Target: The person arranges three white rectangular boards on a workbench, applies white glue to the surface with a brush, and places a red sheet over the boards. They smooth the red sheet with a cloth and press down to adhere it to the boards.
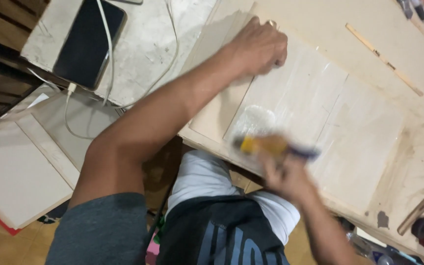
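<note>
Brushing a pale board on the surface

The left hand (pixel 258 46) presses fingers-down on the wooden board (pixel 320 113) near its far edge; the blurred right hand (pixel 285 179) is closed around a yellow-handled brush (pixel 271 145) at the near edge. A phone (pixel 89 41) lies well apart.

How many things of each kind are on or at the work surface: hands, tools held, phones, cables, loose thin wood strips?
Hands: 2, left hand pressing the pale board, right hand blurred
Brushes: 1, yellow-handled brush in the right hand
Phones: 1, dark phone
Cables: 1, white cable
Thin wood strips: 1, strip
Total: 6
</note>
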